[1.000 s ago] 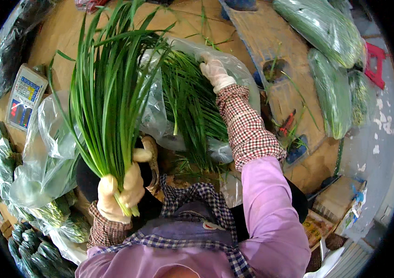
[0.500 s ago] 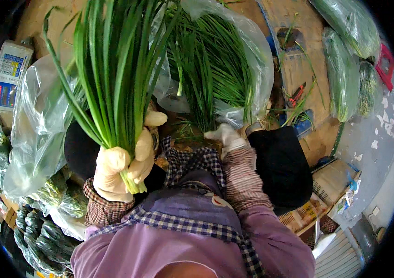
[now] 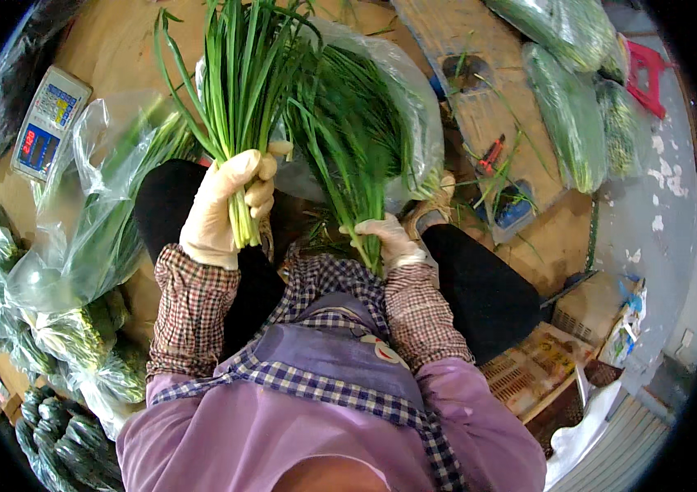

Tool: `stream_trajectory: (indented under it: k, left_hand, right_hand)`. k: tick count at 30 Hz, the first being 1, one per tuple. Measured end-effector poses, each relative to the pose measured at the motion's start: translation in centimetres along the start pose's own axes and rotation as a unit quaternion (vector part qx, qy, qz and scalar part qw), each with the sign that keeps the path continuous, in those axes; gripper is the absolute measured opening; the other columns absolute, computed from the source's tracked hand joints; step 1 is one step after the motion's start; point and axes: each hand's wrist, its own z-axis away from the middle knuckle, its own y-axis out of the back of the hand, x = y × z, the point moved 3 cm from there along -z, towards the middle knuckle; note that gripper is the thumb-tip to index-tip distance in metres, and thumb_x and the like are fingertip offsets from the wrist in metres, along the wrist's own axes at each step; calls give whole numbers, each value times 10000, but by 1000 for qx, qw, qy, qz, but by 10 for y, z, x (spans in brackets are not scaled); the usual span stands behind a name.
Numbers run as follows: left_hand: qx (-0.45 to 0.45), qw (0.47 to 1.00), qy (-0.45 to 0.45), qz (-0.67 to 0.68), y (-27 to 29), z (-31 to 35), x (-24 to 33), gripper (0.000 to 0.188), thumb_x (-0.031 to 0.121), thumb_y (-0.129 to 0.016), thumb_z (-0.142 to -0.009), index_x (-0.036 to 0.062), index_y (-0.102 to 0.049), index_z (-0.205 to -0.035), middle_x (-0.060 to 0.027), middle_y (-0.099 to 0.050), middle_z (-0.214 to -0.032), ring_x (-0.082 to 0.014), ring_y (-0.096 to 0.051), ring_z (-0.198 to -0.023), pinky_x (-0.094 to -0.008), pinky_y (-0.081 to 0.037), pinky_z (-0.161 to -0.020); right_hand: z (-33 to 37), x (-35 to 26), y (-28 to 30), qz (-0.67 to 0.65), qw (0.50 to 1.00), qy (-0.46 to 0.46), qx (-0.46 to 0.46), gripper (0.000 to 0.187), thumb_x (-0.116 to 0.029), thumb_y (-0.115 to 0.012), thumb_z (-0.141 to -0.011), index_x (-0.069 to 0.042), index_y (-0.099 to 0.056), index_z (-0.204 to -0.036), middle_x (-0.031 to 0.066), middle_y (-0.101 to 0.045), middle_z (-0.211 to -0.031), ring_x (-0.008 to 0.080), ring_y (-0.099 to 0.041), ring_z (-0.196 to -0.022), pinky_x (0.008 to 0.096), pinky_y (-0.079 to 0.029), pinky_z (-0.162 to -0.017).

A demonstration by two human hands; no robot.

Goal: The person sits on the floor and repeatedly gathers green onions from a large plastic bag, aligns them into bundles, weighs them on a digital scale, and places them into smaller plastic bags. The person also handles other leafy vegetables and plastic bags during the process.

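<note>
Head view, left hand fisted round a chive bunch, right hand pinching stalks from the plastic bag, could easily snap or spill some.

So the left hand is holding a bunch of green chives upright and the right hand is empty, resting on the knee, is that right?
Not quite. The head view shows the right hand is not empty: it grips a second bunch of chives drawn from the clear plastic bag. The left hand does hold its bunch of chives upright.

Two gloved hands, each gripping one chive bunch; one scale, left of the bunches; one red stool, right.
</note>
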Motion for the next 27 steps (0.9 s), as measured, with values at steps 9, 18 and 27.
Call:
stream_trajectory:
  k: [9, 18, 27]
  left_hand:
    - [102, 982, 97, -125, 9, 14, -109, 277, 241, -646, -758, 52, -572, -946, -45, -616, -818, -80, -501, -552, -210, -407, -479]
    - [162, 971, 134, -115, 64, -4, -142, 276, 16, -625, -726, -2, -561, -994, -102, -618, -861, -222, -614, -701, -328, -525, -586]
    - [134, 525, -145, -828, 3, 52, -138, 465, 65, -537, -697, -100, -419, -1116, -100, -547, -731, -179, -560, -592, -280, -449, -447]
  right_hand:
    - [19, -15, -38, -192, 981, 29, 18, 119, -146, -557, -778, -42, -569, -836, 117, -597, -851, 219, -588, -706, 344, -505, -641]
    - [3, -1, -58, -90, 995, 32, 38, 211, -213, -567, -785, -69, -572, -939, 55, -580, -819, 177, -565, -696, 310, -481, -652]
    - [35, -9, -87, -172, 928, 239, -227, 997, -634, -599, -601, -5, -272, -1303, 169, -381, -1285, 278, -416, -1149, 407, -335, -983]
